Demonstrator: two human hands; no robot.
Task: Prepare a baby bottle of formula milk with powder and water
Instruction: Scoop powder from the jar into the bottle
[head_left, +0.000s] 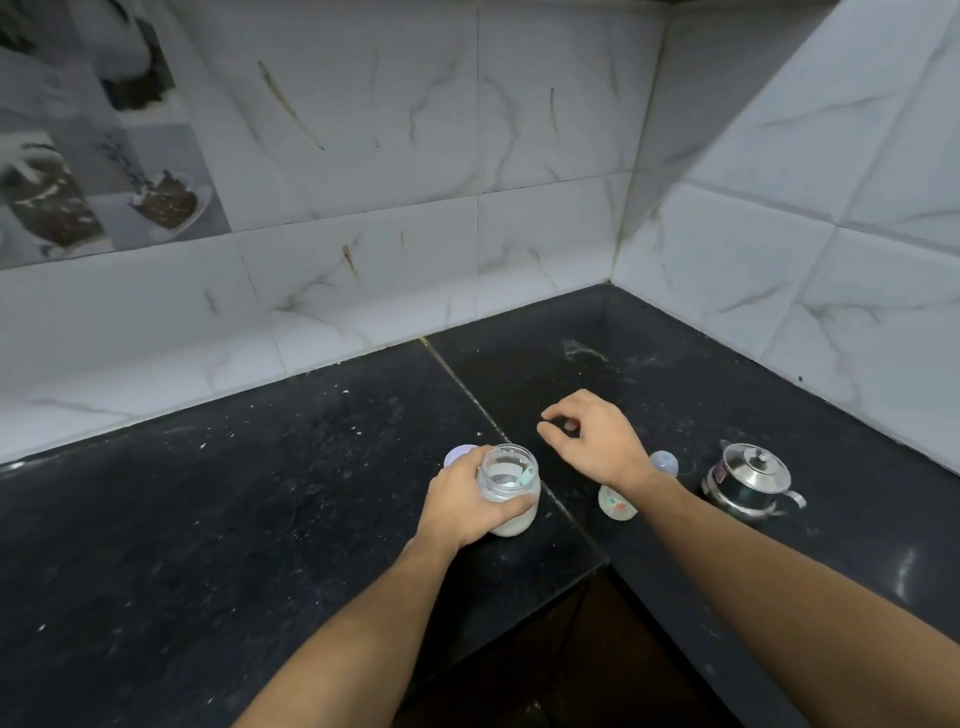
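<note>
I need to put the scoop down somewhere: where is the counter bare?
Bare: the black stone counter left of the clear open jar held by the left hand, and the back corner beyond the right hand. Crowded: between jar and small steel kettle.

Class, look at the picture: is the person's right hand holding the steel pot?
No. The right hand hovers empty above the counter, apart from the lidded steel pot standing to its right.

Dim, cool light; soft focus; wide-angle bending at edges.
</note>
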